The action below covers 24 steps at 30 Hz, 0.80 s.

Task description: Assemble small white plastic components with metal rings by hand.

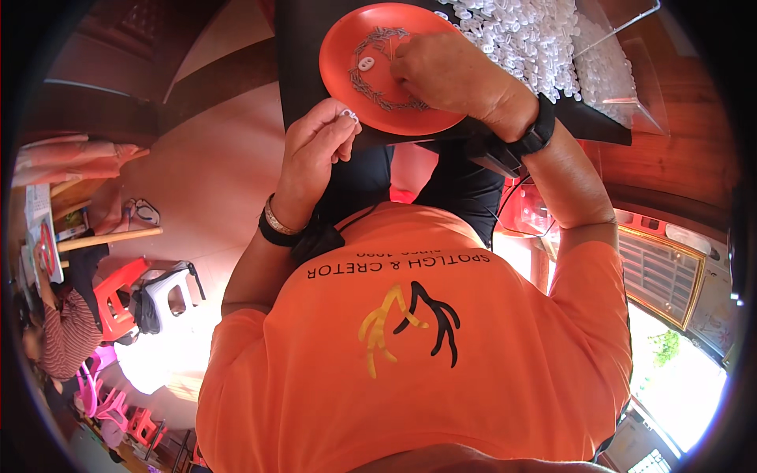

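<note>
My left hand point(309, 150) pinches a small white plastic piece with holes point(349, 117) just off the near left rim of an orange-red plate point(337, 67). Small grey screw-like pins point(369, 96) lie in a rough ring on that plate. Inside the ring sits another white two-holed piece point(366, 64). Over the right part of the plate is my right hand point(445, 75), its fingers curled together among the pins. Whatever its fingertips hold, if anything, is hidden.
A large heap of white plastic pieces point(520, 47) covers the right of the black table point(300, 71), beside a clear bag of more pieces point(603, 67). Red and white stools point(118, 296) stand to the left, with another person point(75, 335) at the far left edge.
</note>
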Available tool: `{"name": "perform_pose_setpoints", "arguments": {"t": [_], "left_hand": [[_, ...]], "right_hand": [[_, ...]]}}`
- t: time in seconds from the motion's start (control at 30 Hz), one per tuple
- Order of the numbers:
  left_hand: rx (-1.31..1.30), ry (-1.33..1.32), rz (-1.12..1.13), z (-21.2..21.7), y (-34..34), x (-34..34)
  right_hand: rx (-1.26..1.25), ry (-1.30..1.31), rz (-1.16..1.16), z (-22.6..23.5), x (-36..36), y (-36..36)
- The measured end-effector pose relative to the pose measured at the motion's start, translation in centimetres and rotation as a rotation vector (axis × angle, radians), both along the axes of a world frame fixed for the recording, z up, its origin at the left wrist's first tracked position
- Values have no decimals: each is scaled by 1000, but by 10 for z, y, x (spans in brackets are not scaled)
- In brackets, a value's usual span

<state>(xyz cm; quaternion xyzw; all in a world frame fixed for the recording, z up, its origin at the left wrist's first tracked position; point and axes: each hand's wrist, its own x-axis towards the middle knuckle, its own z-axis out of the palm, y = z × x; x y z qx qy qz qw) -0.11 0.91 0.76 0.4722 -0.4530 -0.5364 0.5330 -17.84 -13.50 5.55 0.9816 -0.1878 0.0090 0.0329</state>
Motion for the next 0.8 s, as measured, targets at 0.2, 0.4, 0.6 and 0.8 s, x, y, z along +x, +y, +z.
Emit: {"name": "perform_pose_setpoints", "arguments": {"t": [0.2, 0.4, 0.6, 0.8], "left_hand": [[-17, 22, 1, -6, 1, -1], [-41, 8, -11, -4, 2, 0], [0, 1, -4, 6, -2, -2], [-111, 89, -1, 21, -13, -16]], "right_hand": [[-72, 76, 19, -6, 9, 7], [49, -290, 34, -5, -2, -5], [688, -554, -274, -1, -21, -1], [1121, -884, -375, -6, -31, 18]]}}
